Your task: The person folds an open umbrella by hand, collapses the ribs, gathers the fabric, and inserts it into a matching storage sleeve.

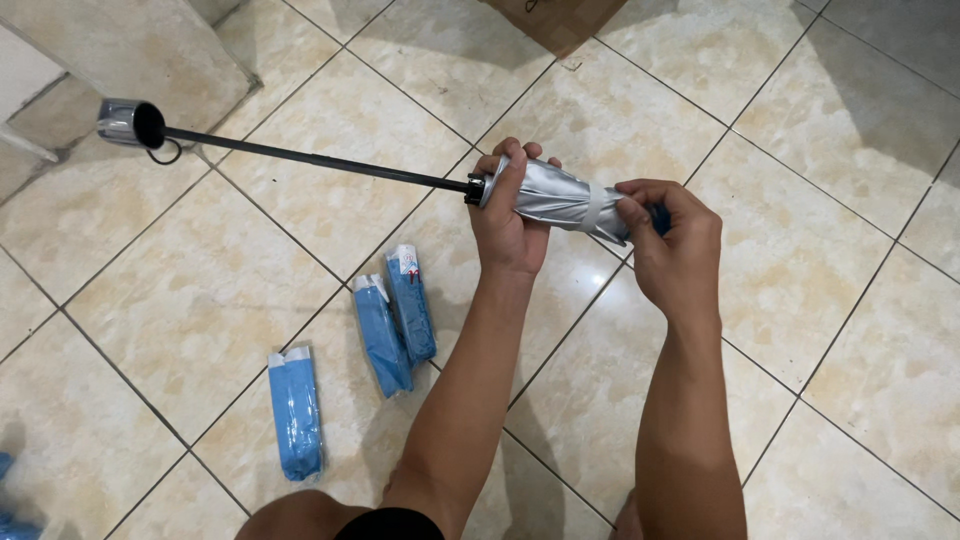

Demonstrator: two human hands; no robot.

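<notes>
Near the centre of the frame, the person holds a folded silver umbrella [556, 198] crosswise above the tiled floor [830, 330]. The left hand [507, 215] wraps its fingers closed around the canopy end where the black shaft [310, 158] comes out. The shaft runs to the upper left, ending in a silver handle [130, 123] with a small loop. The right hand [672, 245] pinches the strap [594, 207] around the canopy, fingers curled tight. Three blue sleeves [296, 410] lie on the floor at lower left, two touching side by side, one apart. A cardboard box [555, 18] sits at the top edge.
</notes>
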